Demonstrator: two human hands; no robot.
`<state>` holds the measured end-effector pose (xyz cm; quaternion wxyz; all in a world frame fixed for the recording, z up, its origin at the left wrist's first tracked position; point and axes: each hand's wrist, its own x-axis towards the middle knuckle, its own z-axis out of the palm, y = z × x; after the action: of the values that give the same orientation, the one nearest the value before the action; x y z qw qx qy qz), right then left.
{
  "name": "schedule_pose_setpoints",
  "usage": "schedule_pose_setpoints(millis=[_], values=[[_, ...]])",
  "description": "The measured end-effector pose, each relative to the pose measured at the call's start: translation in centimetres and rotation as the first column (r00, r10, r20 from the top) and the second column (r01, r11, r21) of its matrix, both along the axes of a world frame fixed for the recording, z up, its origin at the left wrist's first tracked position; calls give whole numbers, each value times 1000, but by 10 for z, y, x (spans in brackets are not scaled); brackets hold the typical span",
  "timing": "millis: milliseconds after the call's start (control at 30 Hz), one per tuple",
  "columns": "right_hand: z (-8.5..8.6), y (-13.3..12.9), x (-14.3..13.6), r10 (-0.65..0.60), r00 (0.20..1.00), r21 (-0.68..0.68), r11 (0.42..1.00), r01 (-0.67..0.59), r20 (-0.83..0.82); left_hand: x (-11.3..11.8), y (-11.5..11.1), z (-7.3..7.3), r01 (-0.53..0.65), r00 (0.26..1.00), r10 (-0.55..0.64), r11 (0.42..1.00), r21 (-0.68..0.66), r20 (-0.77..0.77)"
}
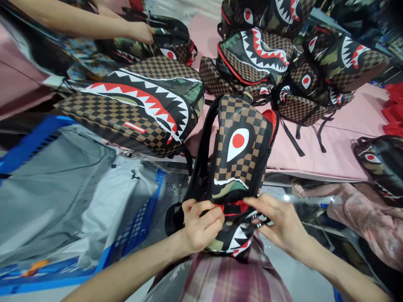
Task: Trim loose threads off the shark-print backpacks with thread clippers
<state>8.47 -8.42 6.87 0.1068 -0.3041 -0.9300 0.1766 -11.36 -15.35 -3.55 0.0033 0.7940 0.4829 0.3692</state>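
Note:
A brown-checked backpack (pixel 242 157) with a red-and-white eye and a shark-tooth print leans between my lap and the table edge. Its red-lined opening (pixel 233 208) shows between my hands. My left hand (pixel 203 222) is closed on the bag's edge at the left of that opening. On the other side, my right hand (pixel 280 222) has its index finger at the red lining. A small black-and-silver tool (pixel 261 220) is held in it; blur hides its exact kind, though it resembles thread snips. The black shoulder strap (pixel 201 155) runs up the bag's left side.
A large shark-mouth backpack (pixel 141 105) lies left on the pink table (pixel 315 159). More backpacks (pixel 255 54) are heaped at the back. Another person's hand (pixel 141 31) touches a bag at upper left. Below left stands a blue crate (pixel 135 226) with grey sheeting.

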Motion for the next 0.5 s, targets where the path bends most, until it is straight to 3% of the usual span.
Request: schedule_pose_setpoints(millis=[67,200,333,500], values=[[16,-1,-7,-118,984,-48,991,125,132,0,2,-1,-14,1000,13,1000,27,20],[30,0,-27,-245,913,70,969,235,327,-3,7,8,-144,984,121,971,188,132],[36,6,-44,-218,880,63,975,212,423,-6,11,20,-149,983,117,958,244,142],[42,12,-56,-174,854,25,982,186,491,-7,13,22,-157,980,115,945,286,159]])
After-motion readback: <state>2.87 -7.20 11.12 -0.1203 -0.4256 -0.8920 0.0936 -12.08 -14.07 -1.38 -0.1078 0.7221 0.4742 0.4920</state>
